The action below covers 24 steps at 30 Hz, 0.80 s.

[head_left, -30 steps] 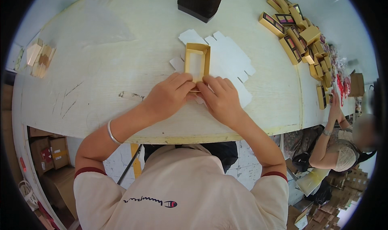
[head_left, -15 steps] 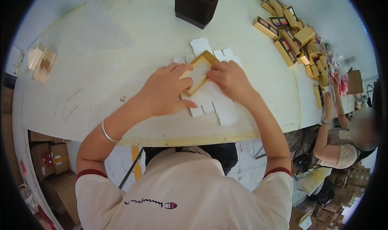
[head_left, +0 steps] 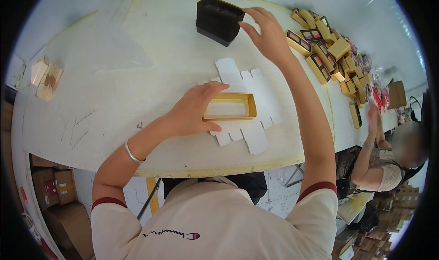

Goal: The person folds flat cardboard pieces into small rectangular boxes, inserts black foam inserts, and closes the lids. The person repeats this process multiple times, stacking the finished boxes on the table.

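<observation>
In front of me lies a shallow gold cardboard box [head_left: 252,109], open at the top and pale inside. It rests on flat white die-cut card pieces [head_left: 256,140] with tabs along their edges. My left hand [head_left: 192,107] spans the box's left end, fingers at the far side and thumb at the near side. Farther away stands a stack of black plastic trays [head_left: 215,24]. My right hand [head_left: 269,34] is stretched out to the stack's right edge, thumb and fingers apart, with the fingertips at the rim. Whether they press on it I cannot tell.
A heap of gold boxes with coloured palettes [head_left: 327,54] lies at the far right. Small wooden-looking pieces [head_left: 48,79] sit at the left. Another person [head_left: 377,164] works at the right, hands near the table. Brown cartons [head_left: 64,187] stand under the table.
My right hand has let go of the gold box and reached out to the black trays. The box, tilted before, now lies straight across the card, with my left hand still on it.
</observation>
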Each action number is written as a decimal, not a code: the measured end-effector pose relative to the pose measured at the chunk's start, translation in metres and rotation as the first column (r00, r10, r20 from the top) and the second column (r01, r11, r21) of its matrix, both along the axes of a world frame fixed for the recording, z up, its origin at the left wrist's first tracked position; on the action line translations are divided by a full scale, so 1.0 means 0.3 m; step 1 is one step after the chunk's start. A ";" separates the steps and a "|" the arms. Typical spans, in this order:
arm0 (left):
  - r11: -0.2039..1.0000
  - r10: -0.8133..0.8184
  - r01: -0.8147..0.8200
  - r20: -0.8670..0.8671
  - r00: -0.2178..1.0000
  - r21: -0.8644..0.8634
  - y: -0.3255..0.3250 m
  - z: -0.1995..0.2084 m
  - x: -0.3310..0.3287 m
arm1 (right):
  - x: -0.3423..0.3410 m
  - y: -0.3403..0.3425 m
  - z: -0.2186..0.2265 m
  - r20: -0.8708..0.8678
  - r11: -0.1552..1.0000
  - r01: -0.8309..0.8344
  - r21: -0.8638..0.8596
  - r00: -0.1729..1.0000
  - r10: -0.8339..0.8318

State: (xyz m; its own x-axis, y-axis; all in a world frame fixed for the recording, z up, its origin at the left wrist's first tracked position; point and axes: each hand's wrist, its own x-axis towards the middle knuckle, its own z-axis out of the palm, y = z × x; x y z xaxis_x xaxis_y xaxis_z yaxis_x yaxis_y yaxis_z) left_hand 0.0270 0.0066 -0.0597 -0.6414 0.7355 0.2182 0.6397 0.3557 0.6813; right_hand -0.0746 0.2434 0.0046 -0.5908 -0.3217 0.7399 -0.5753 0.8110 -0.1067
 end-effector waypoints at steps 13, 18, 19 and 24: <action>0.991 0.130 -0.128 0.070 0.989 -0.026 -0.021 0.010 -0.004 | -0.118 0.008 0.057 0.175 0.997 0.017 -0.073 0.985 -0.004; 0.994 0.110 -0.110 0.098 0.989 -0.004 -0.023 -0.003 0.011 | 0.171 0.063 0.192 0.461 0.865 0.145 -0.480 0.881 0.108; 0.996 0.093 -0.094 0.074 0.993 0.003 -0.015 -0.002 0.004 | 0.201 0.120 0.188 0.487 0.813 0.100 -0.573 0.839 0.241; 0.994 0.098 -0.094 0.081 0.992 -0.052 -0.025 0.027 0.027 | 0.468 0.165 0.109 0.483 0.326 0.385 -0.863 0.441 0.757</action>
